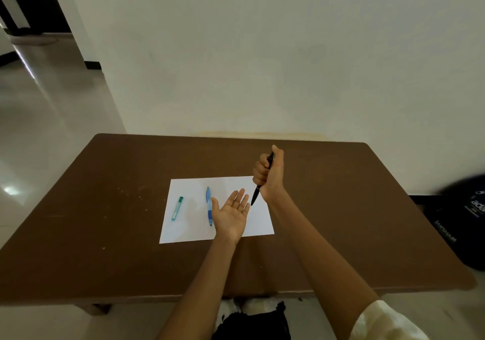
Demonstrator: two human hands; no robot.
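Centre frame, our right hand clamps a black pen tip-down over the paper, our left hand palm-up with fingers straight; next, likely, we regrip to write.

two pens; one tube; one sheet

Brown table; on it a white sheet bearing a green pen, blue pen; black pen above.
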